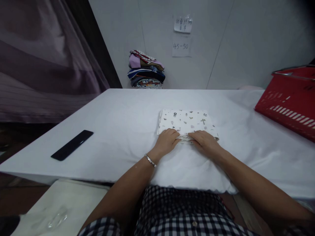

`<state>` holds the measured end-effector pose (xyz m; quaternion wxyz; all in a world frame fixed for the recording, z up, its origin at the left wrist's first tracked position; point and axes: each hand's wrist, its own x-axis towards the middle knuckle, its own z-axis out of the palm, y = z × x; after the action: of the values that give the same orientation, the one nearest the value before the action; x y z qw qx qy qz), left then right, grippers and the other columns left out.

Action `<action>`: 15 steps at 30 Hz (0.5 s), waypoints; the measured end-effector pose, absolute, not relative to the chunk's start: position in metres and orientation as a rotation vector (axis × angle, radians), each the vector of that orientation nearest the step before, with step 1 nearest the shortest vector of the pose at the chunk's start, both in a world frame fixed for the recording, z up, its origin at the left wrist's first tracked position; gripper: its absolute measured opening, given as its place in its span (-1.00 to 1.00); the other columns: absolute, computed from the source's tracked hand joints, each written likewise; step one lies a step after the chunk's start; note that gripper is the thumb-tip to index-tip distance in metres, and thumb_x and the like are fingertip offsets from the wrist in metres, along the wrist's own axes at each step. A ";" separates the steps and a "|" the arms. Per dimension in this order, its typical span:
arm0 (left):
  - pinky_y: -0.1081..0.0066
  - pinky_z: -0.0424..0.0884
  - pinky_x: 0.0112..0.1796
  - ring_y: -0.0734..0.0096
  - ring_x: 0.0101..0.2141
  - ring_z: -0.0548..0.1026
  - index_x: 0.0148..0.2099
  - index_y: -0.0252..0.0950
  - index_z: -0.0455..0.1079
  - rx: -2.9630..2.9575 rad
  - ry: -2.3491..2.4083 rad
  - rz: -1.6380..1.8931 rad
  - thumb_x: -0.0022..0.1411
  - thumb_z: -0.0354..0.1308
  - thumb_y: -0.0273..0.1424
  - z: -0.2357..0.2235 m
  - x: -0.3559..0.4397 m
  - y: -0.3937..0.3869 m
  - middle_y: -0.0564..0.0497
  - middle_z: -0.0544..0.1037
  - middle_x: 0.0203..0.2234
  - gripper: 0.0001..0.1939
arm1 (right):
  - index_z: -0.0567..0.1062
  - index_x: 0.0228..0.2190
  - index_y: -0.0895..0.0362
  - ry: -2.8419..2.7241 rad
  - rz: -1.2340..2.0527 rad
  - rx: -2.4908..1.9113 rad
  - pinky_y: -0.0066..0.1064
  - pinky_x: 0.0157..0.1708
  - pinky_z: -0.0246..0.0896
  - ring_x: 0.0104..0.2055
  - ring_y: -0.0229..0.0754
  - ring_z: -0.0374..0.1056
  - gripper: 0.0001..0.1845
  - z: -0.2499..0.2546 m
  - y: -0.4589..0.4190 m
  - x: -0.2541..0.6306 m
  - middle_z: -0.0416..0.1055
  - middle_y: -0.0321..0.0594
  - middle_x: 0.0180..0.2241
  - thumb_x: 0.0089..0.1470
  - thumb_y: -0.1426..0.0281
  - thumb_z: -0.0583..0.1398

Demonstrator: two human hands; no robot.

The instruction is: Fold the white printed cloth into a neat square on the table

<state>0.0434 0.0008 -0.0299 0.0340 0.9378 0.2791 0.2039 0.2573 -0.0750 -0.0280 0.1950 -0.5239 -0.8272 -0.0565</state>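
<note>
A folded white cloth (pixel 187 119) with a small scattered print lies flat on the white-covered table, its layers showing along the near edge. My left hand (pixel 168 139) holds that edge left of its middle, fingers on top and thumb at the front. On the other side of the middle, my right hand (pixel 203 140) grips the same edge in the same way. A short stretch of the layered edge shows between the two hands. The cloth under my fingers is hidden.
A black phone-like slab (pixel 72 145) lies on the table (pixel 118 114) at left. A red plastic basket (pixel 290 95) stands at right. Behind the table's far edge rises a stack of folded fabrics (pixel 147 70). Paper signs (pixel 182 46) hang on the wall.
</note>
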 end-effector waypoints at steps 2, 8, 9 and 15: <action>0.31 0.29 -0.20 0.33 -0.20 0.34 -0.16 -0.24 0.33 2.897 0.851 0.633 0.28 -0.04 -0.29 -0.029 0.044 0.000 -0.01 0.42 -0.26 -0.81 | 0.34 -0.09 0.08 -2.310 -0.177 -1.484 -0.25 -0.22 0.20 -0.22 -0.11 0.32 -0.72 -0.029 -0.075 0.257 0.44 -0.15 -0.21 0.18 0.40 -0.02; 0.28 0.28 -0.16 0.30 -0.12 0.33 -0.10 -0.23 0.33 2.948 0.788 0.734 0.23 0.04 -0.34 -0.031 0.045 -0.003 -0.03 0.42 -0.17 -0.80 | 0.33 -0.06 0.09 -2.304 -0.182 -1.515 -0.24 -0.15 0.18 -0.13 -0.11 0.31 -0.70 -0.030 -0.077 0.250 0.45 -0.14 -0.17 0.17 0.45 0.00; 0.28 0.29 -0.17 0.31 -0.14 0.34 -0.10 -0.22 0.33 2.957 0.778 0.735 0.23 0.04 -0.36 -0.031 0.046 -0.002 -0.03 0.43 -0.20 -0.81 | 0.33 -0.06 0.09 -2.310 -0.188 -1.506 -0.23 -0.13 0.17 -0.10 -0.12 0.30 -0.70 -0.028 -0.079 0.250 0.44 -0.14 -0.15 0.16 0.46 0.00; 0.28 0.31 -0.22 0.32 -0.20 0.37 -0.14 -0.21 0.36 2.950 0.775 0.762 0.22 0.05 -0.39 -0.034 0.047 0.001 -0.01 0.45 -0.27 -0.85 | 0.32 -0.04 0.09 -2.175 -0.279 -1.527 -0.11 0.01 0.06 0.01 -0.08 0.25 -0.67 -0.018 -0.100 0.292 0.39 -0.12 -0.06 0.13 0.40 0.05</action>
<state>0.0472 0.0013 -0.0340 -0.0013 0.9383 0.2466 0.2423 0.2917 -0.1001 -0.0183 0.2324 -0.5559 -0.7916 -0.1016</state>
